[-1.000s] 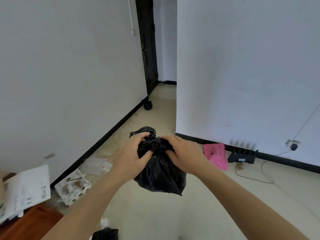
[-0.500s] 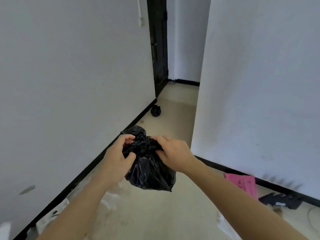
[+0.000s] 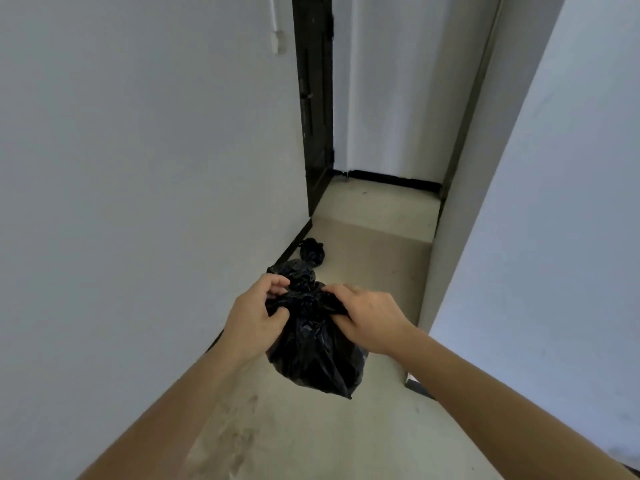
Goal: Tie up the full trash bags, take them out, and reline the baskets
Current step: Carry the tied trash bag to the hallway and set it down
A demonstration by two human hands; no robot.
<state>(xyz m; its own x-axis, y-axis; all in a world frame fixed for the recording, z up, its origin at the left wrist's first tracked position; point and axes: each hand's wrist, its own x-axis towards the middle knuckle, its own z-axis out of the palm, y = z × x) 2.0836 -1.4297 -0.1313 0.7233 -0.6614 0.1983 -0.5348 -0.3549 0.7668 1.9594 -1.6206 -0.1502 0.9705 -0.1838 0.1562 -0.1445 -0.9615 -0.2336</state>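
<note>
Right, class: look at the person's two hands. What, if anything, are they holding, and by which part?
One black trash bag, held by its gathered neck: the left hand grips the bunched top's left side, the right hand its right side.

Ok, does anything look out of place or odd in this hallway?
A second black bag sits on the floor by the left wall. Dirty smudges mark the floor nearer. The held bag, gripped by left hand and right hand, looks intact.
</note>
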